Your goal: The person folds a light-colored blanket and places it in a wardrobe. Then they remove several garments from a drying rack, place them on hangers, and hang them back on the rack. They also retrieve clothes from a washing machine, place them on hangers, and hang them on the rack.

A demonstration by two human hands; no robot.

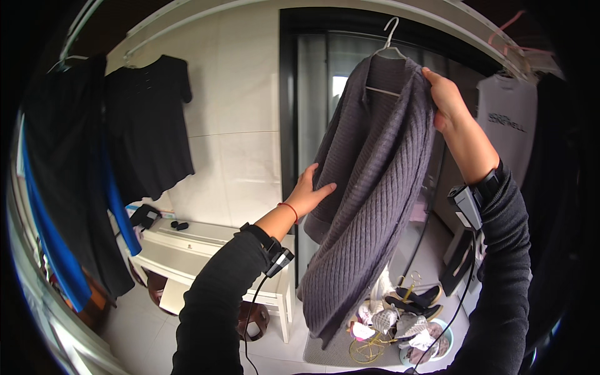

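Note:
A grey-purple ribbed knit cardigan (370, 187) hangs from a white hanger (388, 44) in front of me. The hanger's hook shows above the collar, and I see no rail touching it. My right hand (443, 96) grips the cardigan at its right shoulder, with the thumb near the collar edge and some fingers hidden behind the knit. My left hand (309, 194) is at the garment's left side, thumb and fingers spread against the fabric. The cardigan's lower end tapers down and drapes to the left.
A black T-shirt (147, 122) and dark trousers (70, 164) hang at left, a grey printed top (506, 122) at right. Below are a white desk (187, 253), brown stools (253, 321), a gold wire rack (368, 349), black shoes (417, 304) and a pale basin (447, 330) with clothes.

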